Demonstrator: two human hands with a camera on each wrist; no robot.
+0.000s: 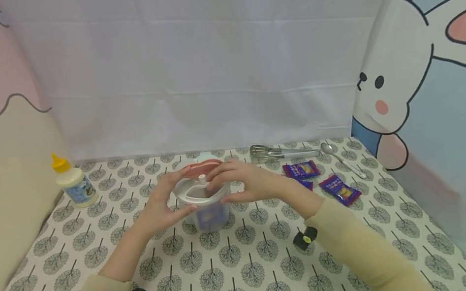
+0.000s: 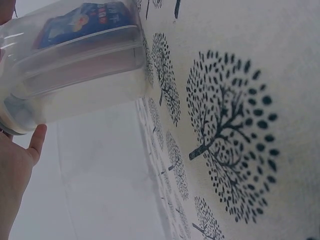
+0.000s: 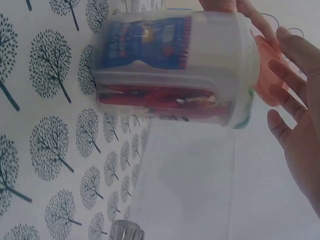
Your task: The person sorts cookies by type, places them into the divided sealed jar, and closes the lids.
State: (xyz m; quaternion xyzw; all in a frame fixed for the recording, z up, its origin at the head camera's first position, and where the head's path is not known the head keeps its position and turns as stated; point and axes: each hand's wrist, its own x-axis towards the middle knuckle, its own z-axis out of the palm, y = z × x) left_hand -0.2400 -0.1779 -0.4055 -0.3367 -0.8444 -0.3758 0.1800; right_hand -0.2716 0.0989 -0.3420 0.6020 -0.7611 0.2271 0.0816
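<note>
A clear plastic canister [image 1: 212, 218] with inner compartments stands upright on the table. Its pale lid [image 1: 183, 190] has an uncovered opening at the front, a small white knob [image 1: 203, 178] and a raised pink flap [image 1: 204, 168] behind. Through the wall show a blue-purple snack packet [image 3: 150, 42] and a red packet [image 3: 160, 100]. My left hand [image 1: 164, 202] holds the canister's left side near the lid, thumb at the front. My right hand [image 1: 244, 179] reaches over the lid from the right, its spread, slightly bent fingers by the knob and flap, thumb near the front rim.
Several purple snack packets [image 1: 340, 190] lie on the right of the patterned tablecloth [image 1: 251, 272]. Behind them are metal tongs [image 1: 285, 152] and a spoon [image 1: 342, 160]. A yellow-capped bottle [image 1: 76, 185] stands at the far left. Printed curtains [image 1: 213, 68] enclose the table.
</note>
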